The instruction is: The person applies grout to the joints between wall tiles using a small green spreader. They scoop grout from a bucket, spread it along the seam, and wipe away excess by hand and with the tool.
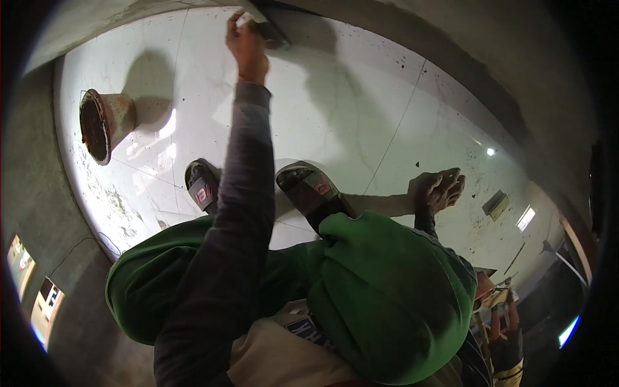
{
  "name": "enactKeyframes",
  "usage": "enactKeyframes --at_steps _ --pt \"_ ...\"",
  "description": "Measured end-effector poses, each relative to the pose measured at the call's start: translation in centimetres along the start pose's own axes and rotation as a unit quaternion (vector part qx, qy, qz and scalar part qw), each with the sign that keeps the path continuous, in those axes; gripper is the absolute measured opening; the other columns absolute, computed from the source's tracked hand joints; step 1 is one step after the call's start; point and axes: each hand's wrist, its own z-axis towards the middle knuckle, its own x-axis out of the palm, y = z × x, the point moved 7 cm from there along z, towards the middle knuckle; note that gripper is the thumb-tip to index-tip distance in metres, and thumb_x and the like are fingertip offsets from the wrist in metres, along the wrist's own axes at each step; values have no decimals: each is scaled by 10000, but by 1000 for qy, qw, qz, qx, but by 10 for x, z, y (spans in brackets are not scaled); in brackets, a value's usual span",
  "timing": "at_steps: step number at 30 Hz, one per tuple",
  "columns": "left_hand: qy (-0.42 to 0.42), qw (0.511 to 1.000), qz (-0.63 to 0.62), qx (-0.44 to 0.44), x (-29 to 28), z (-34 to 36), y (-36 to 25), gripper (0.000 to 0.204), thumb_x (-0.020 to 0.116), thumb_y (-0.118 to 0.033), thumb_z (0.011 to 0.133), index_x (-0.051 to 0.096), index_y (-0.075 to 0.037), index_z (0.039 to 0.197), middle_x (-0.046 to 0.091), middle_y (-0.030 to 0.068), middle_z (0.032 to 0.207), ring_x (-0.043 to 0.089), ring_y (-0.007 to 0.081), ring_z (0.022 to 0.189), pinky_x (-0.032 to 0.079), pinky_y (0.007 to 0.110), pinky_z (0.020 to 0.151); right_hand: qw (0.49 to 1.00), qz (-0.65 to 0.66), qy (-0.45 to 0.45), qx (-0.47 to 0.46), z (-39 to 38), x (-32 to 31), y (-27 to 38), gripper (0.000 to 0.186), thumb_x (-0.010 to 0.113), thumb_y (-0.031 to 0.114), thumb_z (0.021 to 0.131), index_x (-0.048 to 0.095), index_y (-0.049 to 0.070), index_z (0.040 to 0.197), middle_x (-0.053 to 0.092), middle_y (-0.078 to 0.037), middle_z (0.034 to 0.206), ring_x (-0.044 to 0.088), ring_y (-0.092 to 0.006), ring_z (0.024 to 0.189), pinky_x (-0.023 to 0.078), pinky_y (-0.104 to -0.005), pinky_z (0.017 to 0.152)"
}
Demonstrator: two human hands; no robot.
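My left hand [246,48], at the top middle by the wall's foot, is closed on a flat, dark tool [273,33], slightly blurred and partly hidden by the fingers. My left arm reaches up across the pale marbled floor tiles [361,84]. My right hand [437,190] hangs at the right beside my green-trousered knee, its fingers loosely bent and apart, with nothing visible in them. A small yellowish block [495,205] lies on the tiles just to its right. My sandalled feet [306,187] are below me.
A stained, tapered bucket [116,119] stands on the tiles at the left. A grey concrete surface [77,258] borders the left edge, with a thin wire across it. A wall [451,32] curves along the top and right. Assorted items [487,284] sit at the lower right, partly behind my knee.
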Motion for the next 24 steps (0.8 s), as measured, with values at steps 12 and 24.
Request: enactKeyframes --at_steps 12,24 --pt "91 990 87 -62 164 -178 48 177 561 -126 1056 642 -81 1207 593 27 937 536 73 752 466 259 640 999 5 -35 -24 0 -4 9 748 395 531 1020 293 126 1641 324 -239 1650 253 -436 1532 217 -582 1222" --pt "37 993 106 -36 195 -216 50 248 586 -94 1009 573 -72 1256 617 62 989 593 152 854 506 317 722 1000 6 -26 -10 -2 -3 5 755 360 554 1027 283 128 1645 291 -246 1665 239 -440 1540 195 -589 1230"
